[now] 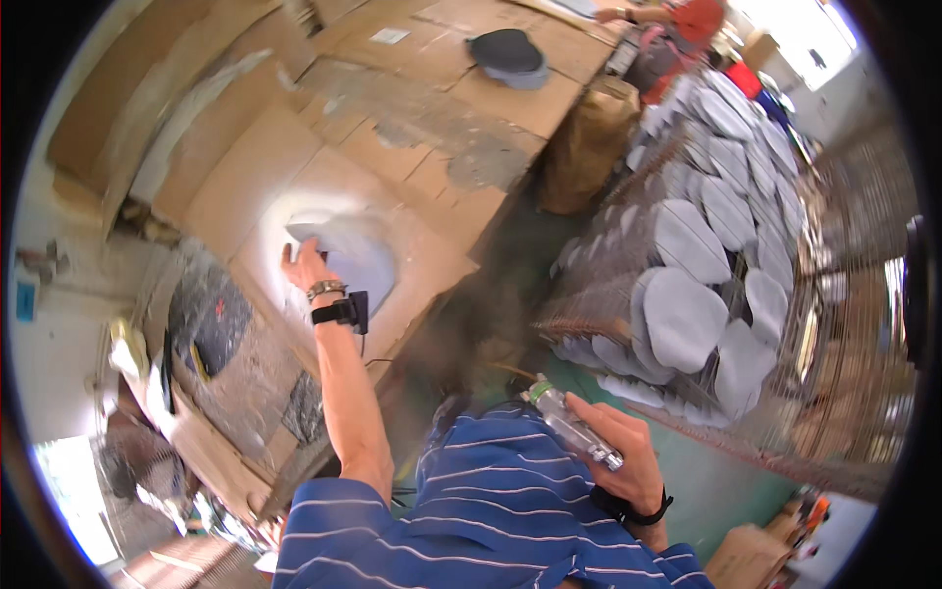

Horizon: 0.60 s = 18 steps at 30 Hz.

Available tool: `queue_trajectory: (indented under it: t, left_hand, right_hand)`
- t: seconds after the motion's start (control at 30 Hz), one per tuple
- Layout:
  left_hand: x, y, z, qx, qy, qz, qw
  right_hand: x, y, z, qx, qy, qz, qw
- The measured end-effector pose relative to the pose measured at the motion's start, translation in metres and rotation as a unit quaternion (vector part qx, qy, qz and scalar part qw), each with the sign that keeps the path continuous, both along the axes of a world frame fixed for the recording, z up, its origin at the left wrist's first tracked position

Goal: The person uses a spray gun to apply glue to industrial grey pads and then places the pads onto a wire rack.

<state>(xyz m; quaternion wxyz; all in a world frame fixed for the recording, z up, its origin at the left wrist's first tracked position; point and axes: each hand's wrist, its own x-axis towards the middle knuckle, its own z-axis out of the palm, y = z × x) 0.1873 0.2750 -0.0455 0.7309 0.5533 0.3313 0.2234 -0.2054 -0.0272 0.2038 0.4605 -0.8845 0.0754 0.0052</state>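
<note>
Head view, from the left rim inward: a small blue square label [25, 300] sits on the pale wall at the far left, and beside it a dark round pad with a small red mark [209, 322] lies on grimy cardboard scraps. Next comes the bench covered in flattened brown cardboard sheets [265, 162], patched with grey overspray. On it lies a pale grey, rounded fabric piece [361, 257], brightly lit. The left hand [304, 265] reaches out over the bench with its fingers curled onto the near left edge of that grey piece, touching it; a metal bracelet and a black strap-on device ring the wrist just below. Farther back on the bench, a small white rectangular label [391, 36] lies flat on the cardboard, and a dark grey cap-shaped piece [508, 54] rests near the far edge. Low in the middle, the right hand [618, 456] is closed around a silvery metal spray tool with a greenish cap [572, 425], held close to the blue striped shirt, well apart from the bench. Right of it, a wire rack loaded with many pale grey oval fabric pieces [687, 285] stands over a green floor. Another person in red [687, 25] works at the far end of the bench.
</note>
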Motion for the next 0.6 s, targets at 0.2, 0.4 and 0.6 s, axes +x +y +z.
queue_trajectory:
  t: [0.2,0.4,0.6]
  left_hand:
    - [-0.023,-0.114,0.153,0.005,-0.133,-0.237,0.962]
    - [-0.042,-0.243,0.202,-0.01,-0.171,-0.422,0.89]
    - [-0.073,-0.408,0.238,-0.18,-0.119,-0.63,0.746]
  right_hand:
    - [-0.037,-0.044,-0.024,0.032,-0.036,0.003,0.999]
    - [-0.071,-0.069,-0.037,0.032,-0.068,-0.065,0.995]
    - [-0.096,-0.084,-0.039,0.029,-0.044,-0.132,0.99]
